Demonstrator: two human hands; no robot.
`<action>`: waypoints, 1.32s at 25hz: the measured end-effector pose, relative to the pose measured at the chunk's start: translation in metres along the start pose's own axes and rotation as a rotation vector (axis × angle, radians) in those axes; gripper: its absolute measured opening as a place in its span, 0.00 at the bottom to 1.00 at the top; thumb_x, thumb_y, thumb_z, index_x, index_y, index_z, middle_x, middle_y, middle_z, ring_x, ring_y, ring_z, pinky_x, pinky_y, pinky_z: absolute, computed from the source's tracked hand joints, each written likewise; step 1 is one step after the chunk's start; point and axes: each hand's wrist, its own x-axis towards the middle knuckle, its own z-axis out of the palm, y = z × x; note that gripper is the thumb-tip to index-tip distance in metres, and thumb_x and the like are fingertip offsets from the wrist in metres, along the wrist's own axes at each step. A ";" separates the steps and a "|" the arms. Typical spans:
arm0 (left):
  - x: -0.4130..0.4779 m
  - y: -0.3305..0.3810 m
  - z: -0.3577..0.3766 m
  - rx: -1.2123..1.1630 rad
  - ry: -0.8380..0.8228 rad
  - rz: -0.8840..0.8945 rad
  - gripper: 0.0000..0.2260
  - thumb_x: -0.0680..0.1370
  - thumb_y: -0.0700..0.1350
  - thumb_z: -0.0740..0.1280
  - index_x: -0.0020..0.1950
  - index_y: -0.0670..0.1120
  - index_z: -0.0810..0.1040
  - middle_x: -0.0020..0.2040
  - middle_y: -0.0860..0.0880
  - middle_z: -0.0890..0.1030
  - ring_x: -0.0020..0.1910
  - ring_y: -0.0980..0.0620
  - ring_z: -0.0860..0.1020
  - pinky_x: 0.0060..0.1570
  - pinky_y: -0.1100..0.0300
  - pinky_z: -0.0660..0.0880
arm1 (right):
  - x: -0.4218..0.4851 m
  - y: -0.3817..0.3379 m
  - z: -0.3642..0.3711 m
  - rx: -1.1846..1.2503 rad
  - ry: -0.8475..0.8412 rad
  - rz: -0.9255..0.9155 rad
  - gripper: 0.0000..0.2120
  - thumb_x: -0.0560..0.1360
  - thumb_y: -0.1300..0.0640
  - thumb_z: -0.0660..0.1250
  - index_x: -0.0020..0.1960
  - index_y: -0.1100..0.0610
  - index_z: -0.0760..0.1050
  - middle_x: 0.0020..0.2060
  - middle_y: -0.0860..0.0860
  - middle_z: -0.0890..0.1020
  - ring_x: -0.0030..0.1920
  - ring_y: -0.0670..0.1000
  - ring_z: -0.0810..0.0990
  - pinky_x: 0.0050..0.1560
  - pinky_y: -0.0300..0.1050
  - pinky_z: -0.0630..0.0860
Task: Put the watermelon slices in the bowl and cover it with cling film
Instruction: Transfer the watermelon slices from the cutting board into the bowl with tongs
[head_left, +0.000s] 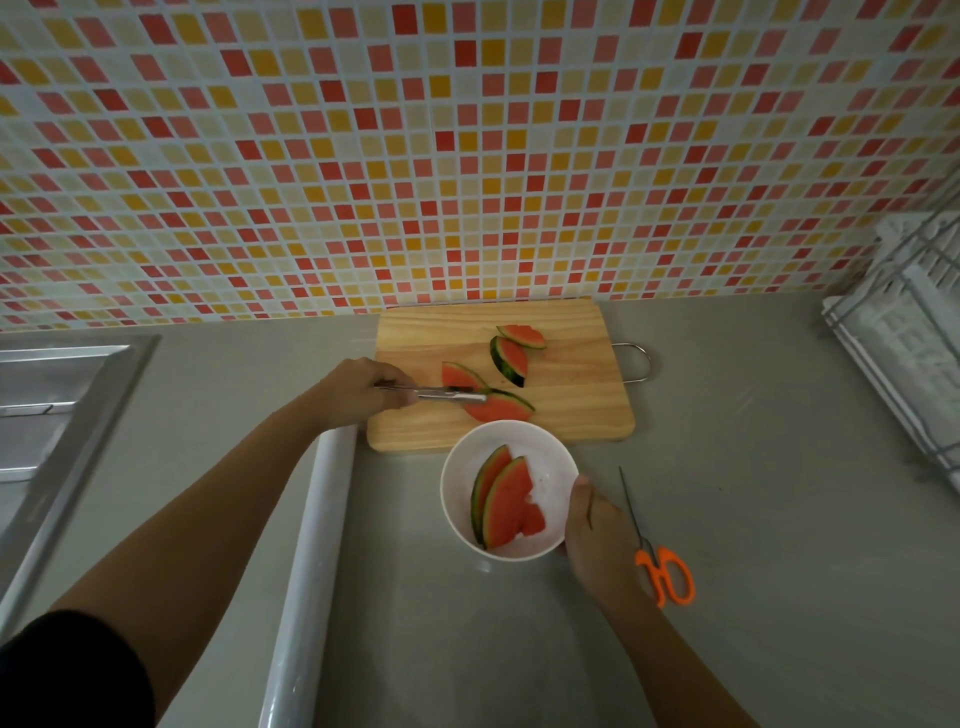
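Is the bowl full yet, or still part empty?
Part empty. The bowl holds two watermelon slices; four more slices remain on the cutting board.

1. A mosaic wall (467, 145) fills the upper part of the view — small tiles in red, pink, orange, yellow and cream with pale grout.
2. Below it runs a smooth grey countertop (753, 519), meeting the wall in a straight line.
3. At the left edge a stainless steel sink (47, 395) is set into the counter.
4. At the right edge stands a white wire dish rack (904, 332), only partly in view.
5. The light is dim and even — soft reflections show on the counter.
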 end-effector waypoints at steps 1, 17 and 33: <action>0.001 0.000 0.000 -0.151 -0.030 -0.081 0.09 0.77 0.49 0.67 0.50 0.46 0.83 0.40 0.54 0.80 0.39 0.55 0.73 0.45 0.62 0.67 | 0.000 0.000 0.001 0.000 0.003 0.000 0.31 0.39 0.63 0.84 0.40 0.73 0.80 0.26 0.63 0.81 0.22 0.57 0.79 0.19 0.41 0.73; -0.047 0.006 0.000 -0.609 0.043 -0.063 0.09 0.77 0.43 0.66 0.41 0.40 0.82 0.31 0.52 0.75 0.31 0.54 0.68 0.29 0.67 0.66 | 0.002 -0.003 -0.005 0.421 -0.040 0.190 0.04 0.65 0.65 0.73 0.39 0.64 0.80 0.27 0.60 0.79 0.25 0.57 0.78 0.24 0.44 0.72; -0.163 0.089 0.120 -0.020 0.433 0.001 0.07 0.75 0.47 0.68 0.39 0.47 0.83 0.30 0.49 0.81 0.25 0.53 0.72 0.25 0.69 0.64 | 0.006 -0.004 0.004 0.835 -0.084 0.516 0.21 0.81 0.55 0.49 0.43 0.65 0.76 0.39 0.62 0.81 0.42 0.61 0.80 0.39 0.46 0.71</action>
